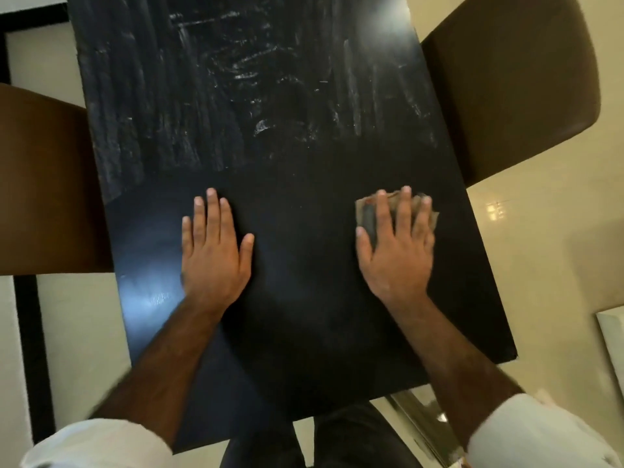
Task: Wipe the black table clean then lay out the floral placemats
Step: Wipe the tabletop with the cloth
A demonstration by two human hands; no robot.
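The black table (304, 315) fills the middle of the head view. Its far half is streaked with whitish smears (243, 72), while the near half looks dark and even. My left hand (216, 251) lies flat on the tabletop with straight, spread fingers. My right hand (396, 248) presses flat on a small brownish-grey cloth (366, 214) near the table's right edge; the cloth shows between and beyond the fingers. No floral placemats are in view.
A brown chair seat (44, 184) touches the table's left side. A darker brown chair (513, 82) stands at the far right. Cream floor tiles (540, 251) surround the table. A white object's edge (613, 336) shows at the right.
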